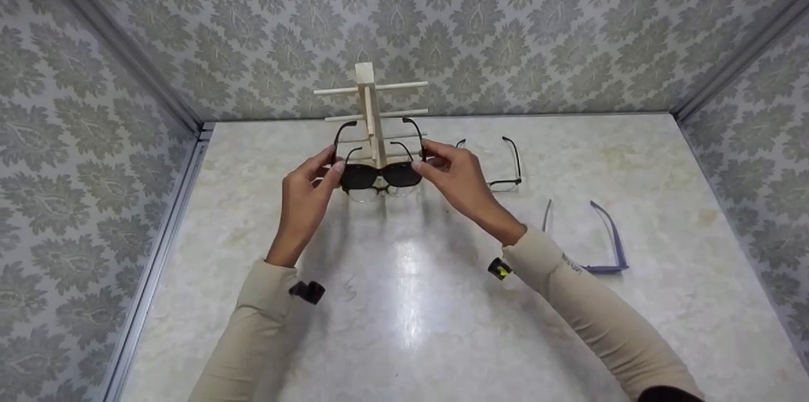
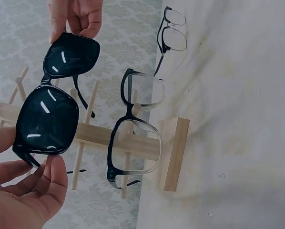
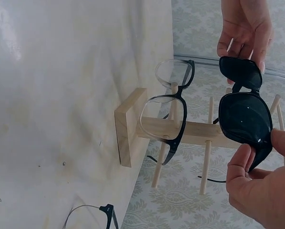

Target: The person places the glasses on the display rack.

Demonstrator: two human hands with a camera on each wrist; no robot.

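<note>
A pair of black sunglasses (image 1: 360,176) is held level in front of a wooden glasses stand (image 1: 365,73), its temples pointing toward the back wall. My left hand (image 1: 305,200) pinches it at the left hinge, thumb in front and fingers behind. At the other hinge my right hand (image 1: 460,182) grips it the same way. Lower on the stand, black-and-clear eyeglasses (image 2: 111,148) rest on the bottom pegs. In both wrist views the sunglasses are above these eyeglasses, near the higher pegs; contact with a peg cannot be told.
Right of the stand lie dark half-rim eyeglasses (image 1: 519,165), partly behind my right hand. Purple-framed glasses (image 1: 616,250) lie nearer on the marbled table (image 1: 404,364), partly covered by my right sleeve. Patterned wall panels (image 1: 442,23) enclose the back and sides.
</note>
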